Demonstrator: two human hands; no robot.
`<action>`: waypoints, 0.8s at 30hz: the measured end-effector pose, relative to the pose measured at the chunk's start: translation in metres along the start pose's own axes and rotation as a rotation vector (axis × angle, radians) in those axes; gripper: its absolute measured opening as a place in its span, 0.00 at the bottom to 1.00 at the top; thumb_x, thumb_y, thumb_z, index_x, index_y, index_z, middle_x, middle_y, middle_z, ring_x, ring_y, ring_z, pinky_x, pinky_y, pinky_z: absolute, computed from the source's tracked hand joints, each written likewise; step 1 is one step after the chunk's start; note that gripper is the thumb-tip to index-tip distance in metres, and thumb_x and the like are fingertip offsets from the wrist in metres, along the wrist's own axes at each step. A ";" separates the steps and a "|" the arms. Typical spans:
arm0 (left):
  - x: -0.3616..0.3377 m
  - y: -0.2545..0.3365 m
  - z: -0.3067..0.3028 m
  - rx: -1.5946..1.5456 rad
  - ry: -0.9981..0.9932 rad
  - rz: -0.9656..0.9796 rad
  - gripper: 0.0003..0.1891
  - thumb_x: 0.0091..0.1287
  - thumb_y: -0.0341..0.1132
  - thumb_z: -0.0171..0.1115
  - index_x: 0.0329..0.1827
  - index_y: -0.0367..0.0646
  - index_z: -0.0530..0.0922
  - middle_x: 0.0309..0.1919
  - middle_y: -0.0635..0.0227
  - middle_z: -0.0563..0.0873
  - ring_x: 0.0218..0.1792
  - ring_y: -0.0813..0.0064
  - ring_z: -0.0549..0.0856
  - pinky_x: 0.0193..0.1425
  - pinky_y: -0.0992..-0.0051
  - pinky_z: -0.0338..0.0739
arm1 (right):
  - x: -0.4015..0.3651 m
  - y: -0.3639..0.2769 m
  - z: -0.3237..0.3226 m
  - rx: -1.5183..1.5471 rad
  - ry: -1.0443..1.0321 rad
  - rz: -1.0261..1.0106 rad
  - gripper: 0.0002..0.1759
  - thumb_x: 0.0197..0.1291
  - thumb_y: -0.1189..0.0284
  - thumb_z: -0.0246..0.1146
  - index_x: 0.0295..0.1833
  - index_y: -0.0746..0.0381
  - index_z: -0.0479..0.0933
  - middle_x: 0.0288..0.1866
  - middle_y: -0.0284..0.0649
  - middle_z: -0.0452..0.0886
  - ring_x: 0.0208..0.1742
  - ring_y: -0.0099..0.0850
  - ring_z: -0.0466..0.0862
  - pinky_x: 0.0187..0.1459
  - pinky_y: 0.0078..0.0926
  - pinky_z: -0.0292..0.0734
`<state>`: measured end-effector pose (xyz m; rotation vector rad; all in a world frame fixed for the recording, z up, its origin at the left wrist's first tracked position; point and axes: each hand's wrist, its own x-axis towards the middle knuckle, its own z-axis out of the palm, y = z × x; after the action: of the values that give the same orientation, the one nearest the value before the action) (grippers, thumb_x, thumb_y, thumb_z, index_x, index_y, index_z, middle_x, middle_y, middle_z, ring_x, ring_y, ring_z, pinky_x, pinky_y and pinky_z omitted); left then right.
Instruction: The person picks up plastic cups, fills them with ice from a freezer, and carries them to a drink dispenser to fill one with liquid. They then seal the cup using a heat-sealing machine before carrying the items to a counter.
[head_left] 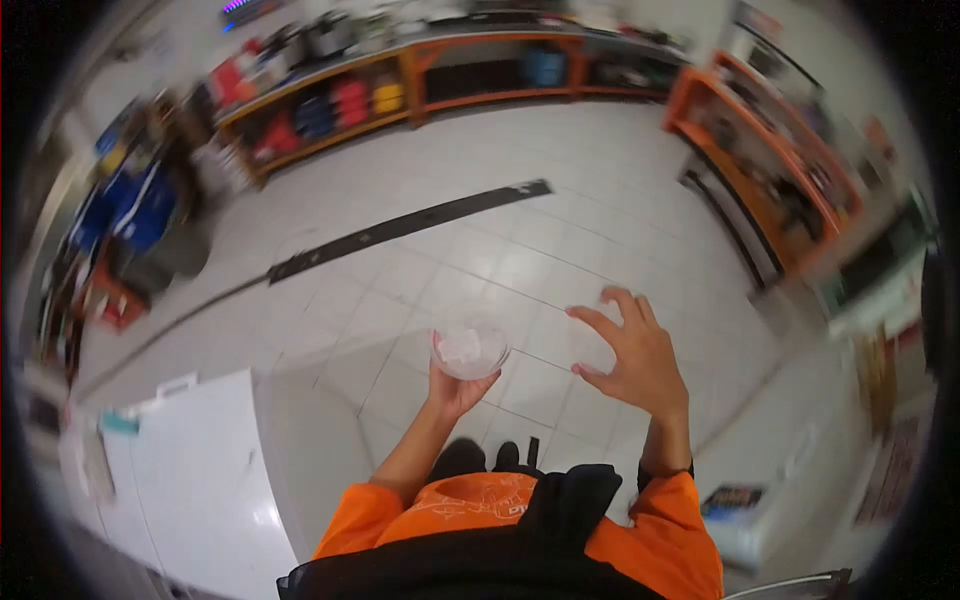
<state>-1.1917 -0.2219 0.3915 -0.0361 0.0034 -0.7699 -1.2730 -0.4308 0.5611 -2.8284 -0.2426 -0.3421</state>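
Note:
My left hand (457, 392) grips a clear plastic tub (470, 350) from below, at about waist height. Something whitish shows inside the tub, too blurred to name. To the right, my right hand (640, 352) curves its thumb and fingers around the edge of a faint, see-through round piece (592, 352) that looks like a plastic lid. The two hands are apart, and the lid does not touch the tub.
A white-topped surface (190, 470) stands close on my left. Across the tiled floor runs a dark strip (410, 222). Orange-framed workbenches (415, 85) line the far wall, and an orange shelf unit (790, 140) stands right. Blue bags (140, 210) sit at left.

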 end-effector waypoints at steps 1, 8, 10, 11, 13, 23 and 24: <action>0.010 0.023 0.002 0.032 0.016 0.095 0.31 0.58 0.60 0.53 0.54 0.44 0.68 0.49 0.58 0.74 0.50 0.58 0.73 0.45 0.63 0.80 | 0.048 0.003 0.010 0.023 -0.039 -0.076 0.32 0.36 0.65 0.69 0.53 0.44 0.71 0.49 0.39 0.66 0.47 0.39 0.70 0.41 0.33 0.75; 0.048 0.161 0.017 0.373 0.103 0.654 0.45 0.49 0.60 0.64 0.64 0.46 0.56 0.62 0.60 0.63 0.63 0.61 0.64 0.65 0.64 0.63 | 0.299 -0.035 0.085 0.336 -0.147 -0.654 0.32 0.35 0.62 0.70 0.53 0.45 0.71 0.49 0.39 0.67 0.50 0.40 0.71 0.47 0.35 0.72; 0.088 0.220 0.032 0.402 0.148 0.812 0.43 0.49 0.61 0.63 0.64 0.48 0.58 0.60 0.63 0.65 0.61 0.63 0.66 0.63 0.65 0.65 | 0.377 -0.052 0.103 0.469 -0.161 -0.749 0.32 0.36 0.60 0.70 0.53 0.45 0.71 0.49 0.41 0.68 0.51 0.42 0.71 0.50 0.37 0.69; 0.103 0.245 0.038 0.405 0.141 0.838 0.43 0.49 0.61 0.63 0.64 0.48 0.58 0.60 0.63 0.65 0.61 0.63 0.66 0.63 0.65 0.65 | 0.407 -0.061 0.108 0.470 -0.160 -0.776 0.32 0.36 0.60 0.70 0.53 0.45 0.71 0.49 0.41 0.68 0.51 0.42 0.71 0.50 0.37 0.69; 0.135 0.293 0.052 0.465 -0.033 0.882 0.32 0.55 0.54 0.60 0.58 0.46 0.65 0.51 0.67 0.74 0.51 0.68 0.72 0.56 0.68 0.67 | 0.469 -0.075 0.110 0.412 -0.149 -0.853 0.31 0.37 0.58 0.69 0.53 0.45 0.71 0.49 0.42 0.68 0.51 0.42 0.71 0.49 0.37 0.69; 0.246 0.559 0.173 0.425 -0.095 1.075 0.41 0.46 0.61 0.64 0.59 0.47 0.63 0.52 0.61 0.71 0.48 0.64 0.74 0.48 0.71 0.77 | 0.770 -0.129 0.147 0.554 -0.100 -1.052 0.33 0.37 0.63 0.72 0.53 0.55 0.72 0.49 0.35 0.72 0.50 0.28 0.72 0.50 0.26 0.66; 0.251 0.589 0.182 0.419 -0.152 1.129 0.42 0.46 0.60 0.65 0.60 0.45 0.62 0.52 0.58 0.70 0.48 0.62 0.74 0.48 0.70 0.78 | 0.800 -0.140 0.155 0.575 -0.111 -1.071 0.33 0.36 0.64 0.72 0.54 0.55 0.72 0.50 0.34 0.73 0.50 0.28 0.72 0.50 0.25 0.66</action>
<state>-0.5987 0.0315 0.5561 0.2875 -0.2622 0.3725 -0.5019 -0.1478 0.6565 -1.9185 -1.5821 -0.2477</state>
